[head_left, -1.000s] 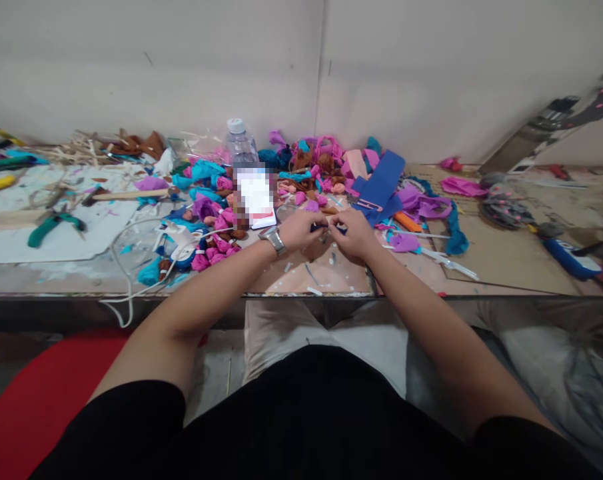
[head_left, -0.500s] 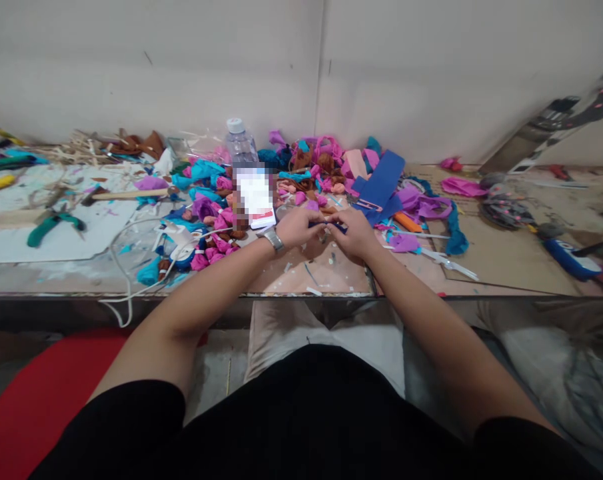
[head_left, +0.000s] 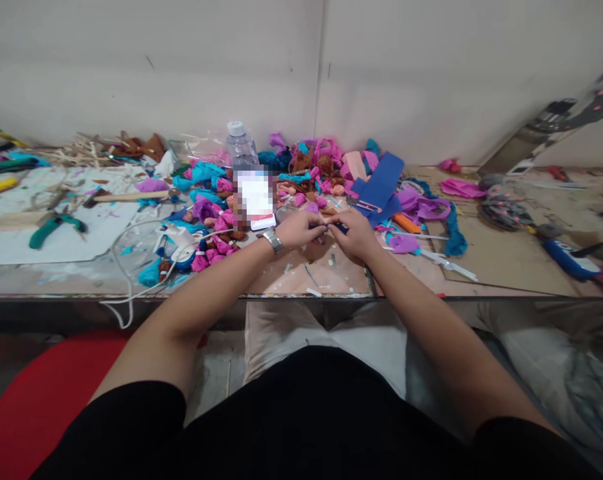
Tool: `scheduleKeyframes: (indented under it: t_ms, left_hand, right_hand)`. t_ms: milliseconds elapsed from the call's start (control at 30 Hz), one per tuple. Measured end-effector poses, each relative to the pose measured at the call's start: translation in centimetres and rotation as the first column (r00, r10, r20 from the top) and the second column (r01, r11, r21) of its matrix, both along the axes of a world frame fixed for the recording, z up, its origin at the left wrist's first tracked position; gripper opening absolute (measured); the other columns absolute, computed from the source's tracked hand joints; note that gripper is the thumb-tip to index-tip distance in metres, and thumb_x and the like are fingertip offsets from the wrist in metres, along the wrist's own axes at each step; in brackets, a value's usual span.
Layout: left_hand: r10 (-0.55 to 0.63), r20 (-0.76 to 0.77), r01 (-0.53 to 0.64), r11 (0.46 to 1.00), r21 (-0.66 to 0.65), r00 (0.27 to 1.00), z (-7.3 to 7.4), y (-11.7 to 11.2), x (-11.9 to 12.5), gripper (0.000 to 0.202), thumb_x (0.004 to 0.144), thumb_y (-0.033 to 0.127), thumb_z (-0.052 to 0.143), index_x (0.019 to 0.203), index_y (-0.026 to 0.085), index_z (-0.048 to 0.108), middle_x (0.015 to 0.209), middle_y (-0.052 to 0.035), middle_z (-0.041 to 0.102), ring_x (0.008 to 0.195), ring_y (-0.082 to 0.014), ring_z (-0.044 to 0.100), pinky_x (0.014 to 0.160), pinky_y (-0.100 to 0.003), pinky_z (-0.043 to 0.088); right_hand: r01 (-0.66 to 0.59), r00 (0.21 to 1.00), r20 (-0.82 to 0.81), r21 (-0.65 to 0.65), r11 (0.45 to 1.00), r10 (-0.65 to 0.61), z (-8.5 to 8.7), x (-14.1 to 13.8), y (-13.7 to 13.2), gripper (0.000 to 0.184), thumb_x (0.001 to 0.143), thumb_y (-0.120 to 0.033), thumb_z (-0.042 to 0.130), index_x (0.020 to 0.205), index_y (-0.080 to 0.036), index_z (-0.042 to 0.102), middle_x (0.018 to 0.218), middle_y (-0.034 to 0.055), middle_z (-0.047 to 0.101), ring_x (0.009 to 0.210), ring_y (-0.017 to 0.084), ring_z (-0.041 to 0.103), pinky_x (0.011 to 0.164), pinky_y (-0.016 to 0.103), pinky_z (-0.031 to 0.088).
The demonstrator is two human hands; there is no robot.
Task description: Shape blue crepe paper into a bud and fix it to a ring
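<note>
My left hand (head_left: 301,230) and my right hand (head_left: 354,233) meet over the workbench, fingers pinched together on a small dark blue piece (head_left: 331,228) held between them. A silver wristwatch (head_left: 272,239) sits on my left wrist. Just behind the hands lie a phone (head_left: 255,198) with a bright screen and a heap of small pink, purple and teal crepe-paper rolls (head_left: 216,227). What the blue piece is exactly I cannot make out.
A water bottle (head_left: 240,143) stands behind the phone. Blue paper sheets (head_left: 381,180) lie to the right, with white scissors (head_left: 451,265) nearer. Green-handled pliers (head_left: 51,227) and a white cable (head_left: 126,267) lie left. A blue tool (head_left: 571,257) is far right.
Both hands have stayed pinched on the blue piece and shifted very slightly away from me; the fingers have worked it a little. Nothing else on the bench moved.
</note>
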State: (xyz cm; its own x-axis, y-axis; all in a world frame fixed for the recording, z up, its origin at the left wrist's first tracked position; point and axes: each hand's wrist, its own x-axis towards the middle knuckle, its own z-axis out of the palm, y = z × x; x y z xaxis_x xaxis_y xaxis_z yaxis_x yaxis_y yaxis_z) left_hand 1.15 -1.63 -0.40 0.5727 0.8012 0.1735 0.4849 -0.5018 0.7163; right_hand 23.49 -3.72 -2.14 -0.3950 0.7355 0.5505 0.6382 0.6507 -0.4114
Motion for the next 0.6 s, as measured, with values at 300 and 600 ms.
scheduleKeyframes:
  t_ms: [300,600]
  left_hand:
    - [0.021,0.194,0.074,0.878,-0.472,0.981,0.6,0.0,0.3,0.025,0.099,0.029,0.065,0.079,0.015,0.070,0.074,-0.0068,0.077,0.060,-0.0142,0.071,0.063,-0.026,0.058]
    - [0.138,0.247,0.055,0.764,-0.643,0.959,1.4,-0.4,0.2,0.022,0.090,0.032,0.078,0.079,0.013,0.073,0.077,-0.0085,0.078,0.057,-0.0120,0.069,0.057,-0.024,0.052]
  right_hand:
    - [-0.051,0.998,-0.025,-0.001,0.999,0.051,0.4,-0.2,-0.2,0.019,0.098,-0.036,0.064,0.104,-0.026,0.080,0.104,0.0087,0.083,0.101,0.030,0.070,0.094,0.048,0.053]
    - [-0.057,0.998,-0.036,-0.005,0.998,0.057,0.5,-0.2,-0.5,0.023,0.100,-0.041,0.063,0.105,-0.027,0.080,0.105,0.0089,0.083,0.102,0.031,0.070,0.095,0.048,0.053]
